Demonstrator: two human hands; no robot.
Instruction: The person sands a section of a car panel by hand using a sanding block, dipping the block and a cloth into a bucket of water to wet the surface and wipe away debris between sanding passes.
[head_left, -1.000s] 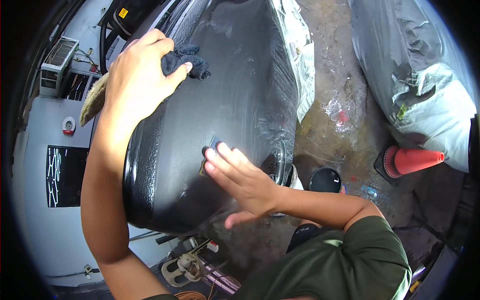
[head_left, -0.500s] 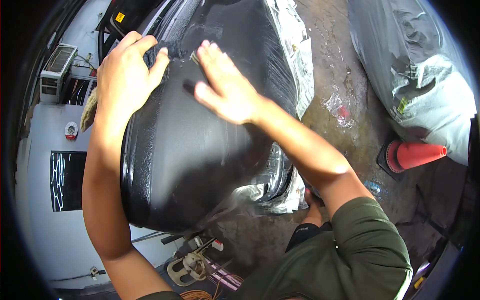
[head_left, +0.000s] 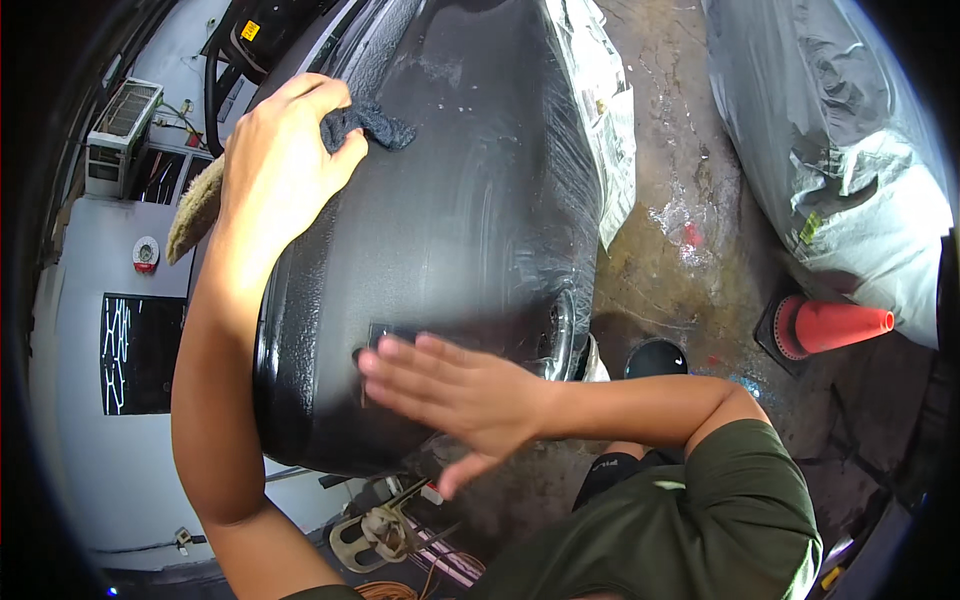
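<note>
My left hand (head_left: pixel 285 170) is closed on a dark cloth (head_left: pixel 385 130) at the upper left of a black car body panel (head_left: pixel 450 200) with a hazy surface. A tan fuzzy pad (head_left: pixel 195 210) shows just left of that hand. My right hand (head_left: pixel 450 400) lies low on the panel, fingers stretched out flat over a small, thin dark sheet (head_left: pixel 380 330), mostly hidden under them. Pale, crumpled masking (head_left: pixel 610 140) runs along the panel's right edge.
A grey covered vehicle (head_left: pixel 810 100) stands at right, above a red cone (head_left: pixel 830 320). Stained floor (head_left: pixel 660 270) runs between. A white wall (head_left: pixel 120 450) with a boxed unit (head_left: pixel 120 130) is at left. A stool-like frame (head_left: pixel 355 540) and coiled cords lie below.
My right hand swept up the panel half a second ago and is now back down, lower and further left than a second ago. My left hand shifted slightly, still on the cloth.
</note>
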